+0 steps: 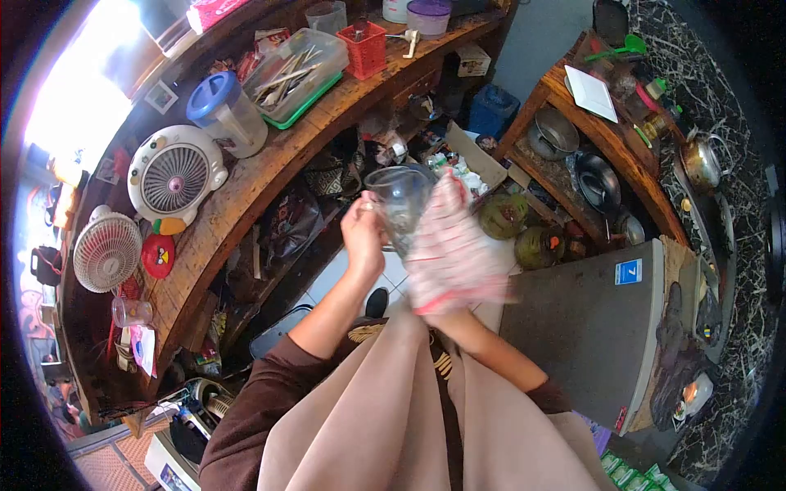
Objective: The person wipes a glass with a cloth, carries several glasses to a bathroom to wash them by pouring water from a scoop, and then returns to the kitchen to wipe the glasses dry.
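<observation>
In the middle of the head view, a clear glass jug is held up in front of me, its wide round rim facing up. My left hand is closed around its left side. A white and red striped cloth, blurred by motion, lies against the jug's right side. My right hand is closed in that cloth, which covers its fingers; just the wrist end shows beneath.
A curved wooden counter on the left bears fans, a blue-lidded pitcher and a cutlery box. At right stand a grey fridge, green gas cylinders and a wooden shelf with pans.
</observation>
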`<action>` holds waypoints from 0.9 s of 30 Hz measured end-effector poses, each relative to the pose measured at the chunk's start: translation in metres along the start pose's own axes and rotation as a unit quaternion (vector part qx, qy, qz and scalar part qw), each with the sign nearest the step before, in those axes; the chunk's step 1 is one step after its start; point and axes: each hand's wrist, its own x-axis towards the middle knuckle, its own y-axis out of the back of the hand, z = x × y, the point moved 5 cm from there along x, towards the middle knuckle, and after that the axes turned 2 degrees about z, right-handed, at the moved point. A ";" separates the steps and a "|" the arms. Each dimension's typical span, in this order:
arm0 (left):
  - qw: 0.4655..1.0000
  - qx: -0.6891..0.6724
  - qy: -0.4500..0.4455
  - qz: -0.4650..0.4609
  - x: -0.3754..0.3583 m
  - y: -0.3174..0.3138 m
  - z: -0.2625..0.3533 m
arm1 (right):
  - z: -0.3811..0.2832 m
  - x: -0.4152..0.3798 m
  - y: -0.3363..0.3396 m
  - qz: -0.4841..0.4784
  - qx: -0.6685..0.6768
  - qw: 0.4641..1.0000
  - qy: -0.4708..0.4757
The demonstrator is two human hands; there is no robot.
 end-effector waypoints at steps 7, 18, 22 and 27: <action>0.995 0.050 -0.077 -0.035 -0.025 -0.003 0.014 | 0.018 0.048 -0.015 0.002 0.463 0.881 -0.096; 0.866 0.324 -0.365 -0.110 -0.019 0.019 0.051 | 0.074 0.035 -0.015 -0.229 -0.127 0.961 -0.095; 0.802 0.390 -0.403 -0.207 -0.034 0.005 0.066 | 0.056 0.043 0.020 0.099 0.290 0.937 -0.170; 0.779 0.404 -0.394 -0.272 -0.041 -0.002 0.071 | -0.002 0.050 0.001 -0.112 0.095 0.979 0.141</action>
